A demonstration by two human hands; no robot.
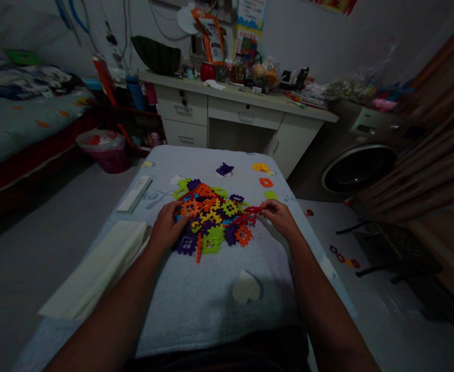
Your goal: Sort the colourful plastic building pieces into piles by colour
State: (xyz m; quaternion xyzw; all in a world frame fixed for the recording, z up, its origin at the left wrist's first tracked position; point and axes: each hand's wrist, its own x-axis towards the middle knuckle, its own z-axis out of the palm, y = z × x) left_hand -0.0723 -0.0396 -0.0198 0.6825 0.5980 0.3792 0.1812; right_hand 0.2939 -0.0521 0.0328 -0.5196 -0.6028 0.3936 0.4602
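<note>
A heap of flat plastic interlocking tiles [211, 219] in orange, purple, green, yellow and red lies on a light blue towel-covered surface [207, 305]. My left hand [167, 225] rests on the heap's left edge with its fingers curled over the tiles. My right hand [279, 217] is at the heap's right edge, its fingers pinching a red tile [252, 211]. Loose tiles lie farther back: a purple one [224, 169], a yellow one [260, 167], an orange one [266, 182] and a green one [270, 195].
A folded white cloth [95, 271] and a long white box [135, 193] lie at the left. A white heart shape [246, 289] sits near me. Beyond stand a cluttered desk [242, 98], a washing machine [360, 155], a pink bin [105, 150] and a bed [13, 124]. A few tiles lie on the floor [345, 257].
</note>
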